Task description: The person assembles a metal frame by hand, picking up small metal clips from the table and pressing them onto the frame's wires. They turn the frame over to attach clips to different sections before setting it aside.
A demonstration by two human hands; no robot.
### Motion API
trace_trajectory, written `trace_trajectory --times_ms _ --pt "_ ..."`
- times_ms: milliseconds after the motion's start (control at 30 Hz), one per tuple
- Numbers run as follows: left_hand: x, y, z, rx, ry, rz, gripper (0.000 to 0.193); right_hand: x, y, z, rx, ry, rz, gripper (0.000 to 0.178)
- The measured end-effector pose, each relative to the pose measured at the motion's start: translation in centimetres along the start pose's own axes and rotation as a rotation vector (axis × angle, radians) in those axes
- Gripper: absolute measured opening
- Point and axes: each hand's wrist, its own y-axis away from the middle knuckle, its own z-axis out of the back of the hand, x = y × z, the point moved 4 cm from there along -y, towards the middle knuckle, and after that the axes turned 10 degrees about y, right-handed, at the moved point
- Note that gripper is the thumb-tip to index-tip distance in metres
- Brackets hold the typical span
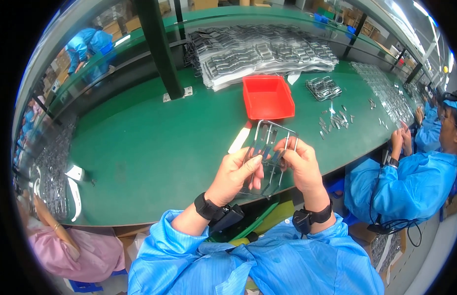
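Observation:
A bent metal wire frame [269, 135] with several parallel bars is held up over the front part of the green table, between my two hands. My left hand [233, 172] grips its left side, with the thumb pressed against the fingers. Closed on the right side of the same frame is my right hand [303, 160], thumb and fingers pinching near the bars. Whether a smaller part sits between those right fingers cannot be made out. Just beyond the frame lies a white tool with a red end [239, 139]. A red bin [273, 110] stands behind it.
Wire frames [268, 51] lie stacked with white sheets at the back of the green table [120, 147]. Right of the bin are a small frame pile [324, 88] and loose metal pieces [336, 122]. A green post [159, 49] rises left. Co-workers sit on both sides.

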Motion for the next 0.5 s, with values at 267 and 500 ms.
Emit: trace_trajectory --times_ms 267,500 --pt "0.1 0.0 -0.4 0.059 0.095 0.097 0.023 -1.0 0.4 -0.1 0.198 -0.396 -0.034 0.025" --pt "0.3 0.0 -0.4 0.020 0.030 0.072 0.019 -0.1 2.0 -1.4 -0.372 0.002 0.222 0.033"
